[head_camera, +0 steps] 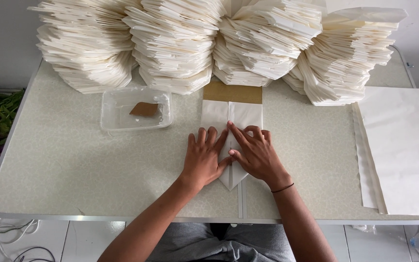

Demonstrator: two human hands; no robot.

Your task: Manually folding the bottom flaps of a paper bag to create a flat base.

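Head view | left hand (203, 157) and right hand (254, 154) spread flat, no grip, pressing folded paper bag (232, 116) onto worktop (73, 160) to hold its creases

Folded paper stacks (180, 43), plastic tray (117, 119)

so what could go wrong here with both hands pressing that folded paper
1. The left hand and right hand press flaps that meet at a centre seam on the folded white paper; uneven pressure could skew the crease.
2. The clear plastic tray sits close beside the left hand, so a sideways sweep might knock it.
3. The tall stacks of folded paper lean just behind the work and could slump onto it.
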